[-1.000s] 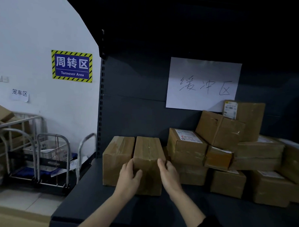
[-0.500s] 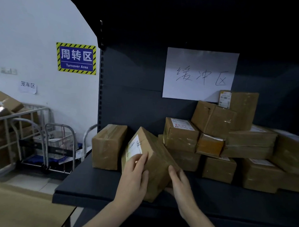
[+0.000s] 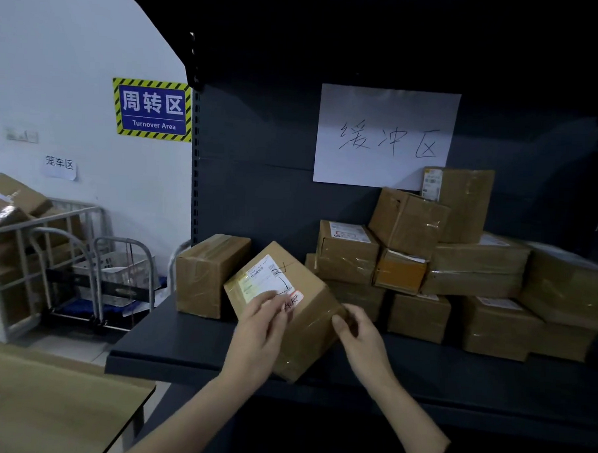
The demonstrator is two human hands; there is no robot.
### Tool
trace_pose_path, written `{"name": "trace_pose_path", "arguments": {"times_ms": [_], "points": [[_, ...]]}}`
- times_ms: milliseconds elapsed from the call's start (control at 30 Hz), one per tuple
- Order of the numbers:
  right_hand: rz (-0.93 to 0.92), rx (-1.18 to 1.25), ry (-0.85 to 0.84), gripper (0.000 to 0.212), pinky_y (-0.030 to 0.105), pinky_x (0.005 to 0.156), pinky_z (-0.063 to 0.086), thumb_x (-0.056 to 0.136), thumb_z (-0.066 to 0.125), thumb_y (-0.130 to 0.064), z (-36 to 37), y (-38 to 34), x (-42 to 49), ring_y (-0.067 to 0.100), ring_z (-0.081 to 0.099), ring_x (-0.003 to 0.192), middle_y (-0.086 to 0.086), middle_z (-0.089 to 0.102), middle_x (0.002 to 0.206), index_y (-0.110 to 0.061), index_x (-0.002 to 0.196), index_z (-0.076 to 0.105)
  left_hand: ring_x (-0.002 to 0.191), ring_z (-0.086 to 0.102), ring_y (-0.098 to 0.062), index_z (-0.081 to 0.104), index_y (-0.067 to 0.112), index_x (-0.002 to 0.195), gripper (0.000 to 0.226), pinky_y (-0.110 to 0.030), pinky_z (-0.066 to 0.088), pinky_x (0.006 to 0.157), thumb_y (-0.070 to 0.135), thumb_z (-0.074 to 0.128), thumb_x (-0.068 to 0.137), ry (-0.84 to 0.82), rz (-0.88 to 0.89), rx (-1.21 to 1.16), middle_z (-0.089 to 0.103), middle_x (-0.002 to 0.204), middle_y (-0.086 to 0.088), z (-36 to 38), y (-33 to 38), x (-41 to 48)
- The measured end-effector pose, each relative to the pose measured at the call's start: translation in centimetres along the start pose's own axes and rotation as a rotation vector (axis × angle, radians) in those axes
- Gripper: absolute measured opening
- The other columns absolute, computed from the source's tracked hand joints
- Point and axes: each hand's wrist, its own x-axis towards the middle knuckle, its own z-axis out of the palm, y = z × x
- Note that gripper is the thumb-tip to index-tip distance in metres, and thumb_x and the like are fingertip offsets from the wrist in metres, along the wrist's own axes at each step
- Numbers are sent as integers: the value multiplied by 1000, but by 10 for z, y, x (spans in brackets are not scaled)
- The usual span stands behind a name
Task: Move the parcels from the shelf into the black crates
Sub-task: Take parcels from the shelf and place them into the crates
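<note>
Head view: I have the left hand (image 3: 258,330) gripping the labelled face of the tilted parcel (image 3: 312,317) over the shelf (image 3: 182,344) front, while the right hand (image 3: 361,335) pinches its right corner. I'd cup that hand underneath before carrying; no black crates are visible.

Warehouse: parcel-stacked shelf (image 3: 319,360), "Turnover Area" sign (image 3: 153,109)
</note>
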Motion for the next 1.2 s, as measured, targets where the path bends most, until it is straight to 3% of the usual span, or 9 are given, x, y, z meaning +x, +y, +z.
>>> {"name": "trace_pose_path", "arguments": {"times_ms": [167,300,400,533,733,833,933,1100,1200], "points": [[-11,7,2,37,23,92,34,96,44,-37,-4,-17,11,7,45,111,-2,52,125,-21,129,50,134,33,-21,31,15,143,54,-41,31,111,30,49,94,123,-574,-278,34,145,-4,-11,-13,-7],[-14,20,-87,41,25,93,36,96,39,-45,0,-41,18,6,48,109,-7,56,118,-21,126,53,102,60,-19,47,12,129,42,-35,45,94,36,49,94,-17,-835,-715,64,108,0,-6,-4,-5],[-44,-24,-103,41,19,78,40,94,42,-47,2,-45,11,4,53,99,-10,59,108,-21,123,55,98,60,-16,45,18,132,42,-29,46,75,36,49,94,-35,-776,-722,63,112,0,-4,0,-6],[-86,83,-89,27,9,66,44,92,53,-33,-7,-35,-7,-4,57,90,-18,59,98,-25,118,51,98,55,-1,40,32,130,37,-15,41,71,24,49,94,-15,-526,-651,58,114,12,-11,9,-10],[-48,54,-109,51,13,87,40,90,57,-14,0,-11,-6,6,52,116,-14,55,118,-24,137,40,104,58,8,36,52,115,58,-11,50,76,3,55,89,-150,-214,-371,58,109,28,-18,2,8],[-15,-2,-130,61,20,98,38,90,55,-5,12,-3,-5,6,46,121,-8,52,129,-21,144,30,115,50,-1,30,45,131,65,-19,43,94,5,57,88,-147,-233,-254,51,121,22,-16,-13,9],[12,-54,-140,65,25,105,36,90,55,-3,24,4,-3,11,44,128,-2,47,139,-19,145,26,119,47,-10,21,31,145,74,-28,40,101,2,57,87,-113,-301,-162,48,121,15,-13,-26,6],[38,-114,-165,66,29,109,34,90,56,-5,31,10,-1,14,41,131,1,46,142,-19,145,24,113,49,-9,16,35,146,78,-26,40,99,-2,53,88,-131,-340,-88,52,125,7,-10,-38,2],[31,-151,-148,69,31,112,31,89,58,-10,28,12,-1,16,37,134,2,41,146,-17,147,22,123,47,-15,14,34,146,78,-25,39,98,5,57,89,-142,-346,-74,51,131,3,-13,-41,2]]}}
